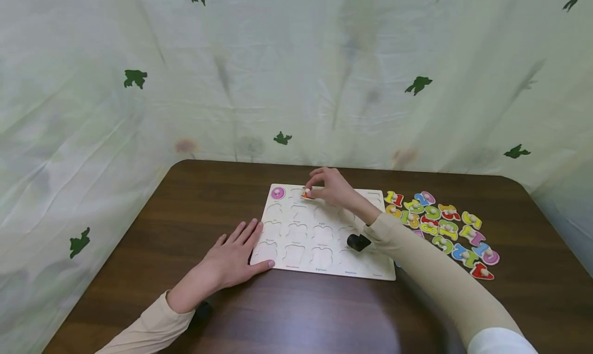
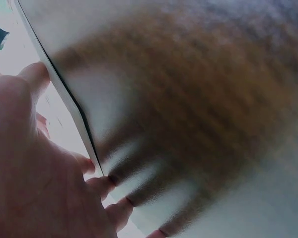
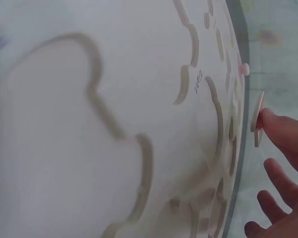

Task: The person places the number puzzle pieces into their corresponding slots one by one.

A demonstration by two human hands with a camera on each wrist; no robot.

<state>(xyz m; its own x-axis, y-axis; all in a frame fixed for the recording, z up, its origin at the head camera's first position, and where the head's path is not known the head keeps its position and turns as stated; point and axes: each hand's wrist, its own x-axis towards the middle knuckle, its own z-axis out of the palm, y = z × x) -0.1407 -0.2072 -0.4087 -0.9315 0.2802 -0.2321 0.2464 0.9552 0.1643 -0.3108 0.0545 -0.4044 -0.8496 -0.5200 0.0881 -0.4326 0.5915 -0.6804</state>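
Note:
A pale wooden puzzle board (image 1: 324, 241) with empty number-shaped recesses lies on the dark table. A pink round piece (image 1: 278, 193) sits in its far left corner slot. My right hand (image 1: 330, 187) pinches the knob of an orange piece (image 1: 306, 194) over the top row, just right of the pink one. In the right wrist view the piece (image 3: 258, 119) is seen edge-on at my fingertips (image 3: 283, 131), above the board (image 3: 89, 99). My left hand (image 1: 233, 259) lies flat with straight fingers on the table, its thumb against the board's near left edge (image 2: 72, 106).
Several coloured number pieces (image 1: 440, 223) with knobs lie in a loose heap to the right of the board. A patterned cloth (image 1: 296, 71) hangs behind and around the dark brown table (image 1: 296, 313).

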